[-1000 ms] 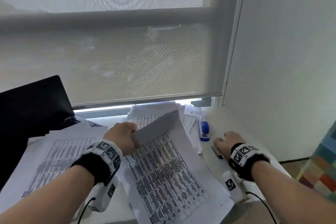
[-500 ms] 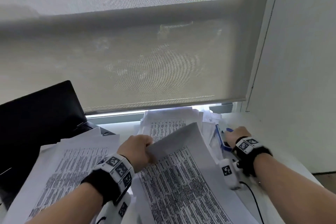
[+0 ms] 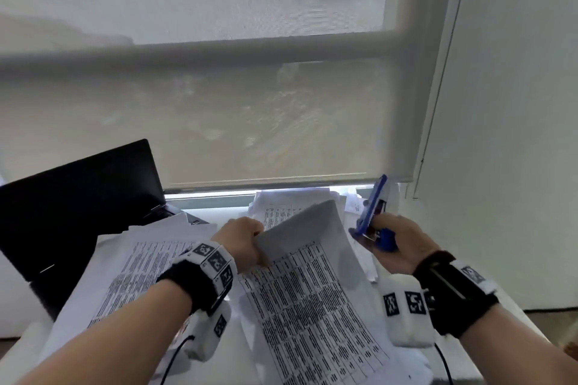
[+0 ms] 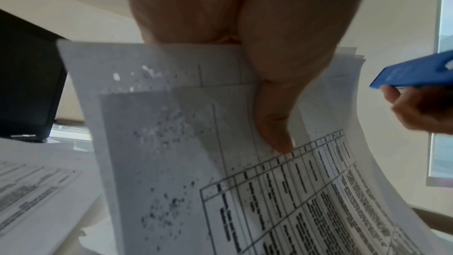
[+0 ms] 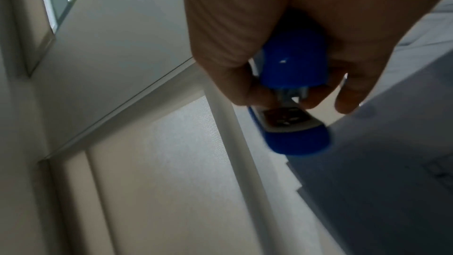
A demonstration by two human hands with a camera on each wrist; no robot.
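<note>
My left hand (image 3: 242, 239) pinches the upper left corner of a sheaf of printed sheets (image 3: 312, 297), lifting that end so the top edge curls up. In the left wrist view the thumb (image 4: 274, 115) lies on the printed table of the sheaf (image 4: 220, 162). My right hand (image 3: 395, 242) grips a blue stapler (image 3: 373, 209) lifted off the table, just right of the sheaf's raised edge. The stapler's two arms are spread apart in the head view. In the right wrist view the fingers curl round the stapler (image 5: 291, 84).
A black laptop (image 3: 72, 206) stands open at the left. More printed sheets (image 3: 125, 272) lie under my left forearm, and another pile (image 3: 281, 206) sits by the window sill. A roller blind (image 3: 219, 103) covers the window; a white wall (image 3: 516, 134) is at right.
My right hand reached to the stapler on the table, took hold of it and raised it beside the sheaf. My left hand kept its hold on the sheets. The head camera shifted.
</note>
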